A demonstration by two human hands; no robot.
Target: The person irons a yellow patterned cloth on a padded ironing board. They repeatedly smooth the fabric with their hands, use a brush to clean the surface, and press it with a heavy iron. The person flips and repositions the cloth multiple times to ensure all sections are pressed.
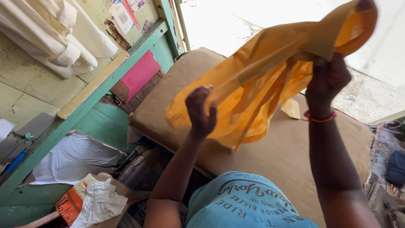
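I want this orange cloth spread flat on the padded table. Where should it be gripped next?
Probably the loose lower-left corner of the orange cloth, reached from below with the left hand. The right hand pinches the bunched top, so that hanging edge is free.

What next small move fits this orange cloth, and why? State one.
Probably lower the orange cloth onto the brown padded table and spread it. The left hand and right hand hold it bunched and folded in the air, directly above that surface.

Both hands (pixel 201 110) (pixel 327 82) gripping orange cloth (pixel 261 80), above brown padded table (pixel 270 156)
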